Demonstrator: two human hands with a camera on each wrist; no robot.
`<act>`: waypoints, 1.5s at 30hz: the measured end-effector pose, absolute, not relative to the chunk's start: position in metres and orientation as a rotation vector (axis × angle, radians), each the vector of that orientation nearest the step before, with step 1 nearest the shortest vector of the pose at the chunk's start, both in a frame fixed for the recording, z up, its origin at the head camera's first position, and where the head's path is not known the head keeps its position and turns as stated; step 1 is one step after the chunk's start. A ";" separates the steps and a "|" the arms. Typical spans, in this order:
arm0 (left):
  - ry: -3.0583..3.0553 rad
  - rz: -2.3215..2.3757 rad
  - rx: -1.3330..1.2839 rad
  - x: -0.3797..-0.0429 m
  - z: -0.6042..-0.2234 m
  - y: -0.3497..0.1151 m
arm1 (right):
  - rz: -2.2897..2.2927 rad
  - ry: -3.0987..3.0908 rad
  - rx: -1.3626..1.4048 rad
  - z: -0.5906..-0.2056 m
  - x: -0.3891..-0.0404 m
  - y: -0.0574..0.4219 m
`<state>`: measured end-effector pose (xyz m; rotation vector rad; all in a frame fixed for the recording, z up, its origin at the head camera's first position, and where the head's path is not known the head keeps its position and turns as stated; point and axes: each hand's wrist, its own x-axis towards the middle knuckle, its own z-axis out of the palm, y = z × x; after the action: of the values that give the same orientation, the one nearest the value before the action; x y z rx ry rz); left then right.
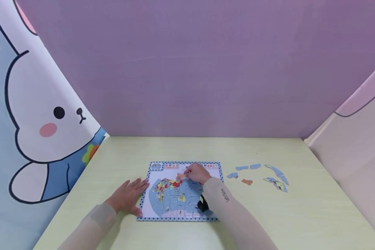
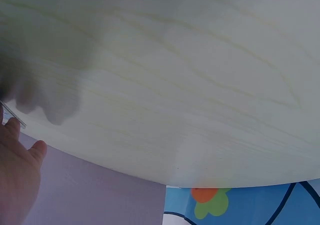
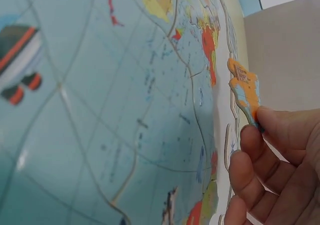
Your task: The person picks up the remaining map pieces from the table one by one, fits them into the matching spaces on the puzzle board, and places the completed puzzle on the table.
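Note:
A world map jigsaw puzzle [image 1: 172, 205] in a dotted blue border lies on the table, partly filled with pieces. My right hand [image 1: 198, 173] is over its upper middle and pinches an orange puzzle piece [image 1: 180, 176] between thumb and fingertips. In the right wrist view that orange piece [image 3: 245, 87] stands tilted above the board, held by one end in the hand [image 3: 280, 165]. My left hand [image 1: 128, 197] rests with spread fingers on the board's left edge. Only part of the left hand [image 2: 17, 175] shows in the left wrist view.
Right of the board lie several loose pieces: an orange one [image 1: 247, 182], a small blue one [image 1: 232, 175], blue strips [image 1: 255, 166] and a multicoloured piece [image 1: 275, 184]. A purple backdrop [image 1: 206, 69] rises behind the table [image 1: 315, 208]. A rabbit-print cloth [image 1: 34, 104] hangs at left.

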<state>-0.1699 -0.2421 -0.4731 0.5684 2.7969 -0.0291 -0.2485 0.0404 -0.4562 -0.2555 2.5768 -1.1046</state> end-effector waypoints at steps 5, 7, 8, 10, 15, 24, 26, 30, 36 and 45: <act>2.792 -0.044 0.573 -0.171 -0.474 -0.243 | -1.100 2.580 -0.280 -0.457 -0.248 0.041; 2.787 -0.045 0.575 -0.171 -0.474 -0.243 | -1.098 2.583 -0.281 -0.459 -0.249 0.041; 2.785 -0.045 0.576 -0.171 -0.474 -0.243 | -1.098 2.584 -0.275 -0.460 -0.249 0.041; 2.783 -0.046 0.576 -0.171 -0.474 -0.243 | -1.106 2.580 -0.263 -0.461 -0.249 0.040; 2.779 -0.050 0.562 -0.172 -0.474 -0.243 | -1.086 2.581 -0.260 -0.460 -0.249 0.041; 2.770 -0.030 0.534 -0.170 -0.472 -0.242 | -1.066 2.583 -0.286 -0.463 -0.250 0.044; 2.770 -0.029 0.532 -0.170 -0.472 -0.242 | -1.058 2.589 -0.289 -0.464 -0.251 0.044; 2.776 -0.031 0.536 -0.169 -0.472 -0.242 | -1.030 2.605 -0.292 -0.466 -0.251 0.044; 2.784 -0.021 0.542 -0.170 -0.473 -0.242 | -1.002 2.617 -0.293 -0.467 -0.252 0.044; 2.790 -0.035 0.554 -0.170 -0.472 -0.241 | -0.999 2.615 -0.276 -0.468 -0.253 0.043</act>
<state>-0.1698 -0.2413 -0.4719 0.5540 2.7898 -0.0347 -0.2526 0.0430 -0.4678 -0.2759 2.6153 -0.9988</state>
